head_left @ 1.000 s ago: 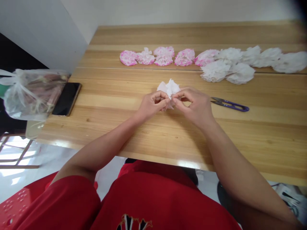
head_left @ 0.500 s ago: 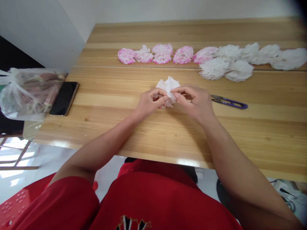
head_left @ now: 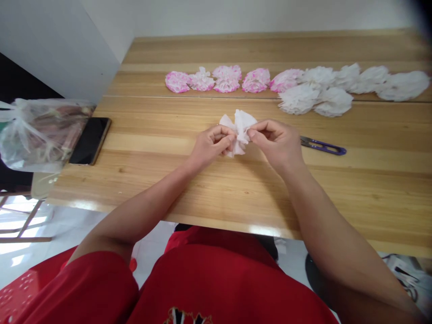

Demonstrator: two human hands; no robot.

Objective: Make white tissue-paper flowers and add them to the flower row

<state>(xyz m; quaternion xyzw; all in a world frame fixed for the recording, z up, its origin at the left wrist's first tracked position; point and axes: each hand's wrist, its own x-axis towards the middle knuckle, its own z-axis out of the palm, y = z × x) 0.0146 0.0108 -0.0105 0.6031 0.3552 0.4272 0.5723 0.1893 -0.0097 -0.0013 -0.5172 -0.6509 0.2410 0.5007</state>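
A white tissue paper flower (head_left: 240,127), partly fanned out, is held just above the wooden table between my two hands. My left hand (head_left: 216,143) pinches its left side, fingers curled and thumb on top. On the other side, my right hand (head_left: 276,138) grips the paper's edge between thumb and forefinger. Fingers cover part of the flower's middle. Purple-handled thread snips (head_left: 324,146) lie on the table just right of my right hand, their blade tips hidden behind it.
Along the back of the wooden table (head_left: 162,189) runs a row of pink-edged paper flowers (head_left: 255,80) and white paper flowers (head_left: 299,98). At the left edge lie a black phone (head_left: 90,140) and a tied clear plastic bag (head_left: 40,135) with reddish contents.
The paper in my hands has spread wider, with a petal pulled up to the right. My right hand has shifted slightly right. The view has tilted a little.
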